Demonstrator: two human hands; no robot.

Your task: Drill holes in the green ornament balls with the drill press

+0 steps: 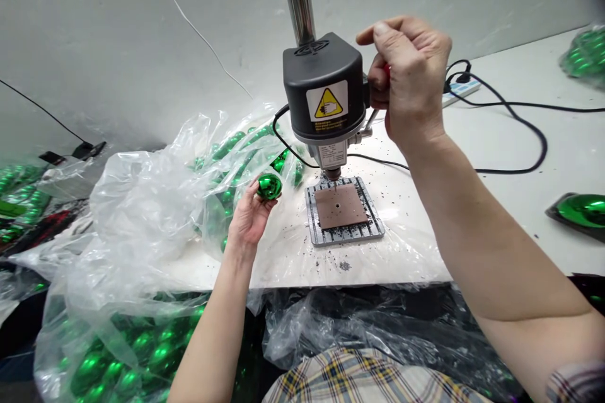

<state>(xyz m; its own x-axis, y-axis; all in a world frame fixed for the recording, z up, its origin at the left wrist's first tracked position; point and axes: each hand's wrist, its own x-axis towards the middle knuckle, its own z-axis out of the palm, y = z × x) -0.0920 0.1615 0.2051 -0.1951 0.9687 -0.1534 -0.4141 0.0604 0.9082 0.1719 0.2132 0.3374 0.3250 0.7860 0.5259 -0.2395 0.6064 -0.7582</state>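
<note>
Green ball in left fingers

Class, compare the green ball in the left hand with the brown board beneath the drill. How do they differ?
The ball is rounded; the board is flat and roughly square.
The ball is shiny green; the board is dull brown.
The left hand holds the ball, while the board lies on a grey plate.

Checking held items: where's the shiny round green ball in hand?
Head view, left of centre: the green ball is in the left hand, in front of a clear plastic bag of green balls.
</note>
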